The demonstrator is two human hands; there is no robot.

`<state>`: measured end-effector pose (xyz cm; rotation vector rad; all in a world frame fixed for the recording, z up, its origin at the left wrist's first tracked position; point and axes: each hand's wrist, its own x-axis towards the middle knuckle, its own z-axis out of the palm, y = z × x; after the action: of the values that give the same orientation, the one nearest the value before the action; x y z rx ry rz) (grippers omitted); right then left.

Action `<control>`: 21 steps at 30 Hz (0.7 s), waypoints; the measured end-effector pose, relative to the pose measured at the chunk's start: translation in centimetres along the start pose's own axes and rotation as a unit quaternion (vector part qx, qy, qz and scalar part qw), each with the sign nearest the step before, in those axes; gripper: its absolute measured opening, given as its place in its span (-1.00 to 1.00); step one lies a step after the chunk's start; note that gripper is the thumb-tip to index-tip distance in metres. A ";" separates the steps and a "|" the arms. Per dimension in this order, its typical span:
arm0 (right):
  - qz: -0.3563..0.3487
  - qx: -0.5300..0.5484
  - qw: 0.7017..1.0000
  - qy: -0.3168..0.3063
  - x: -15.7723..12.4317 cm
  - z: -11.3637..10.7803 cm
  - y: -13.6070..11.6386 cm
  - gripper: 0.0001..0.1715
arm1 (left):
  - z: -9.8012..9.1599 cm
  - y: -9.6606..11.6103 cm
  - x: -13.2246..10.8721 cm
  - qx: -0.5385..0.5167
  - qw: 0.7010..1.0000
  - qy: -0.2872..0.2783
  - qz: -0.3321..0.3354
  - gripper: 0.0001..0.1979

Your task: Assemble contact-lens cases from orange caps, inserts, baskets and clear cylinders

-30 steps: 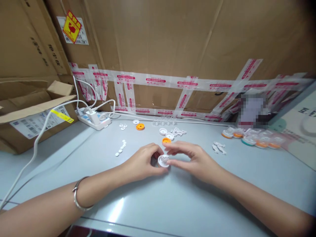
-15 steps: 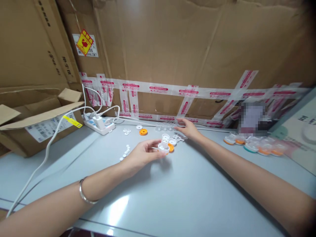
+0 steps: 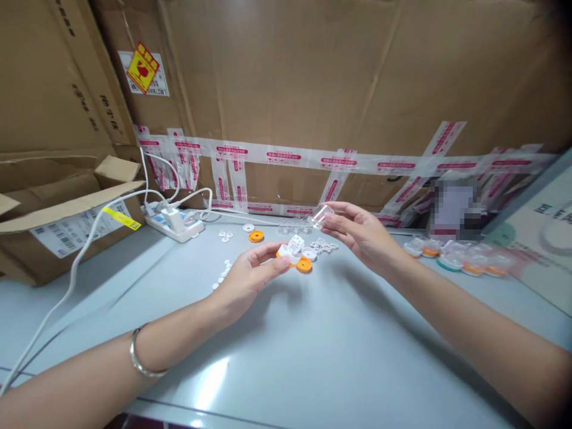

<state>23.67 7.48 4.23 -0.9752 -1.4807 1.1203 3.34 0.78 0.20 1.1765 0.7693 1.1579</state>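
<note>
My left hand point(image 3: 250, 274) is closed around a round white-and-orange base point(image 3: 286, 256), tilted above the table. On top of the base sits a small white dice-like cube point(image 3: 295, 243). To the right and slightly higher, my right hand point(image 3: 360, 232) grips a clear plastic cover point(image 3: 319, 218) by its side, held in the air apart from the base. Close by on the table lie an orange disc point(image 3: 304, 266), a white ring point(image 3: 310, 255) and a cluster of small white parts point(image 3: 328, 245). More clear covers point(image 3: 295, 227) stand in a row behind.
Another orange disc point(image 3: 256, 236) and small white pieces point(image 3: 226, 236) lie left. Orange and teal-based clear-topped units point(image 3: 472, 266) are grouped right. A power strip point(image 3: 179, 229) with white cables and an open cardboard box point(image 3: 80, 208) stand left; a large carton point(image 3: 277, 89) backs the table.
My right hand has lifted a clear cover from the row and brought it up toward me. My left hand has tilted the base, and the view has shifted slightly.
</note>
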 end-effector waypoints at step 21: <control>-0.084 -0.073 0.985 -0.135 -5.3 2.8 -3.2 -0.71 | 0.9 0.6 -0.9 -0.005 0.998 -0.001 0.070 -0.78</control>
<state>21.73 1.15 5.83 -0.8004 -1.8496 1.0630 3.74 -0.39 0.90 1.2389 0.6874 1.2730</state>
